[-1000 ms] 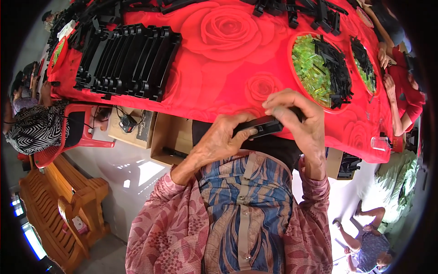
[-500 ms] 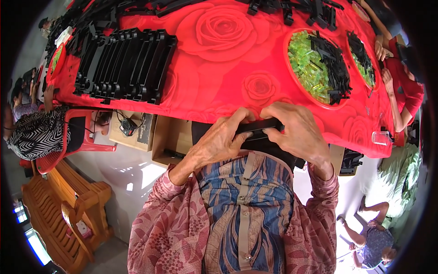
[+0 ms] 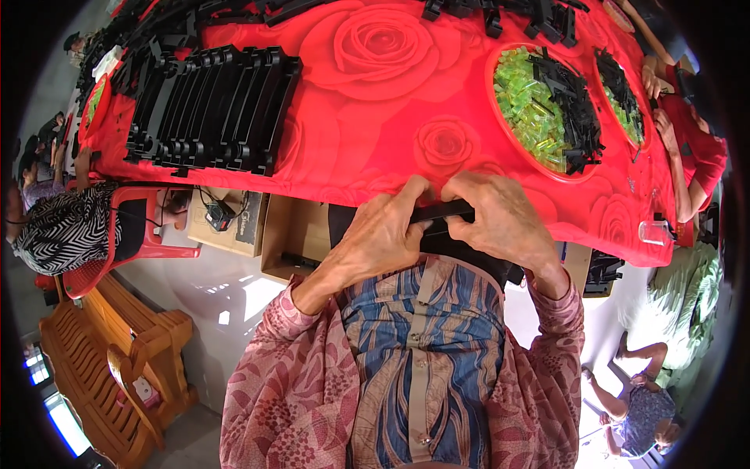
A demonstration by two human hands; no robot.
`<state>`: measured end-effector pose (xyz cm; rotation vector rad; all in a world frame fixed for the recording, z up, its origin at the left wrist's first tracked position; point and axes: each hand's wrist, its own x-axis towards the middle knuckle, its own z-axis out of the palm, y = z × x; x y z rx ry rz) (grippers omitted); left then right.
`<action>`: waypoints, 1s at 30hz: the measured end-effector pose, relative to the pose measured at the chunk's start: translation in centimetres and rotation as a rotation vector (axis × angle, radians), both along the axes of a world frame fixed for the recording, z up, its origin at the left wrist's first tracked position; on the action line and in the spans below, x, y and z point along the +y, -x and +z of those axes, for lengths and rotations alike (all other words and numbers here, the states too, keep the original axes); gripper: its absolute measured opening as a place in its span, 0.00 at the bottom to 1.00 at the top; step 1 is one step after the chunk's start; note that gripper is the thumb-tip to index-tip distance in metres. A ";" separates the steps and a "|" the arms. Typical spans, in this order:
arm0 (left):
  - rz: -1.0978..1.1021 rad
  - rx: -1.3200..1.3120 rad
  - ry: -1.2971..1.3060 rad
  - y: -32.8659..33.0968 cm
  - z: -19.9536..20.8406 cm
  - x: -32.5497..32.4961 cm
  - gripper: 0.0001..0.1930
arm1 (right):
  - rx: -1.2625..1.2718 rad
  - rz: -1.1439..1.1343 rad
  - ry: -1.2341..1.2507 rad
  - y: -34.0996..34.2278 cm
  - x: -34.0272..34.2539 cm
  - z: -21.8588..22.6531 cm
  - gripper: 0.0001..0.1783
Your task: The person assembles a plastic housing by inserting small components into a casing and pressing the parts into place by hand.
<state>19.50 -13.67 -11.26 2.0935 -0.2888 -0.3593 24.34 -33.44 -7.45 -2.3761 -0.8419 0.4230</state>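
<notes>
Between my two hands, at the table's near edge, is a long black plastic part (image 3: 442, 211). My left hand (image 3: 384, 228) closes on its left end, with thumb and fingers bent round it. Its right end sits in the closed grip of my right hand (image 3: 500, 219). Both ends are partly hidden by my fingers. To the left on the red flowered tablecloth (image 3: 351, 141) lies a row of similar black plastic parts (image 3: 215, 109). On the right stands a red round tray (image 3: 500, 117) holding yellow-green translucent pieces (image 3: 527, 109) and small black strips (image 3: 574, 109).
A second tray (image 3: 623, 98) lies farther right, near another person's arms (image 3: 668, 133). More black parts (image 3: 539, 19) are heaped along the far side. Below the table are cardboard boxes (image 3: 301, 234); a red plastic chair (image 3: 148, 242) and wooden bench (image 3: 117, 367) stand left.
My fingers have shifted slightly along the black part, and the hands have moved a little. Both keep hold of it. The view has shifted slightly.
</notes>
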 end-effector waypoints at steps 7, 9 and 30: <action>0.018 -0.454 -0.226 -0.2 2.4 -0.1 0.21 | 0.023 -0.150 -0.168 0.7 -0.5 -0.2 0.12; 0.160 -0.795 -0.021 -0.4 3.0 0.5 0.19 | 0.052 -0.243 -0.247 0.8 -0.8 -0.8 0.11; 0.408 0.276 1.240 1.2 -2.9 -0.5 0.19 | -0.107 -0.409 -0.340 2.2 0.9 0.3 0.10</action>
